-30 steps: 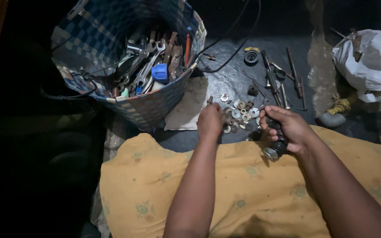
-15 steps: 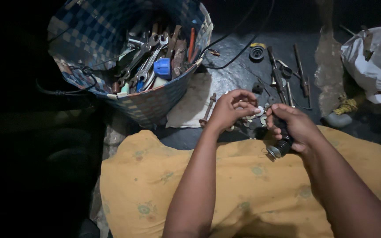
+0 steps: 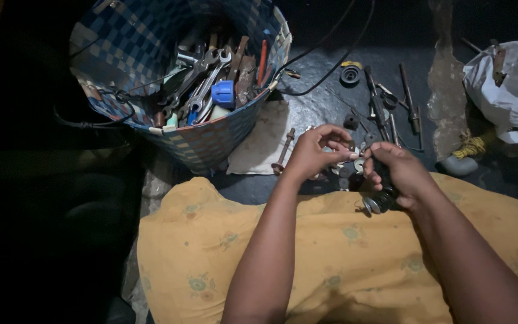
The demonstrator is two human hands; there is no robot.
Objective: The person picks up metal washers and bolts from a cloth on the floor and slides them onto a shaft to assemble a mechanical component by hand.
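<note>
A small washer (image 3: 358,163) is pinched between the thumb and fingertips of the left hand (image 3: 316,151), which is closed on it. It is held just beside the top of a dark part (image 3: 384,195), a bolt or small fitting with a metal end, which is gripped in the closed right hand (image 3: 400,174). Both hands are held above the yellow cloth (image 3: 223,252) on the lap.

Below the hands, more washers (image 3: 344,174) are spread on the dark floor (image 3: 319,105). A rusty bolt (image 3: 283,151) lies to the left of them on a pale rag (image 3: 259,144). Rods and small tools (image 3: 385,108) lie further away, and a blue woven basket (image 3: 211,141) full of spanners (image 3: 202,81) stands at the left.

For a good result, the washer should probably be kept flat and in line with the dark part, and the part should be held steady, so that nothing is dropped.

One second ago the left hand was lowered onto the washers on the floor; now it is raised and brought to the right hand. The right hand has stayed almost in the same place.
</note>
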